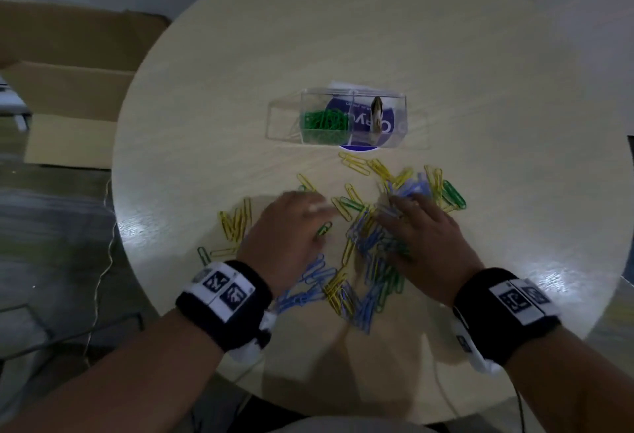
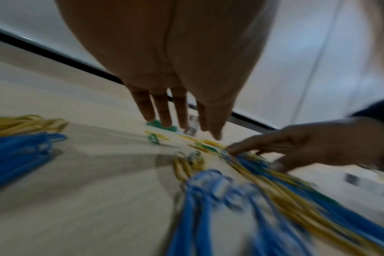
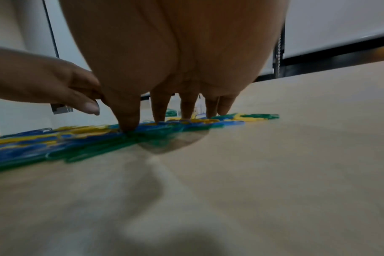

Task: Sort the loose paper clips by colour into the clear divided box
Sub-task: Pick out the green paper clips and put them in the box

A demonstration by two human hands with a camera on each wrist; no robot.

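Note:
The clear divided box (image 1: 394,103) stands at the table's middle, with green paper clips (image 1: 324,123) heaped in its left compartment. A blue printed label shows through the right compartment. Loose yellow, blue and green clips (image 1: 368,244) lie spread in front of it. My left hand (image 1: 308,208) hovers flat over the pile's left part with its fingers (image 2: 162,110) straight and nothing in them; a single green clip (image 1: 324,228) lies by its thumb. My right hand (image 1: 401,209) has its spread fingertips (image 3: 127,121) pressed down on the tangled clips (image 3: 94,138).
The round pale wooden table (image 1: 480,55) is bare behind and to both sides of the box. A separate bunch of yellow clips (image 1: 236,221) lies left of my left hand. An open cardboard box (image 1: 68,96) and cables are on the floor to the left.

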